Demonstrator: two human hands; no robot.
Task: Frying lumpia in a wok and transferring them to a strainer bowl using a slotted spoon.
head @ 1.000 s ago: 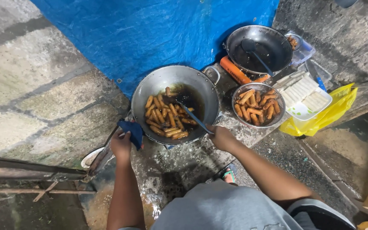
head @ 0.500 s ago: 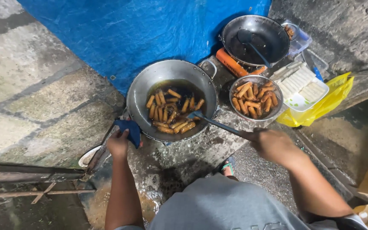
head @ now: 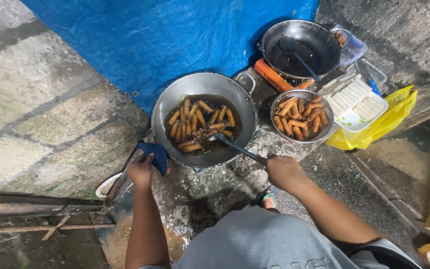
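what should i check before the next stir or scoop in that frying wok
1. Left hand grips the wok edge through the blue cloth: ok.
2. Right hand closed on the utensil handle: ok.
3. Utensil head reaches into the oil among the fried rolls: ok.
4. Room in the metal strainer bowl for more rolls: cannot tell.
5. Bare forearms kept clear of the oil: ok.
6. Wok seated steadily on its support: cannot tell.
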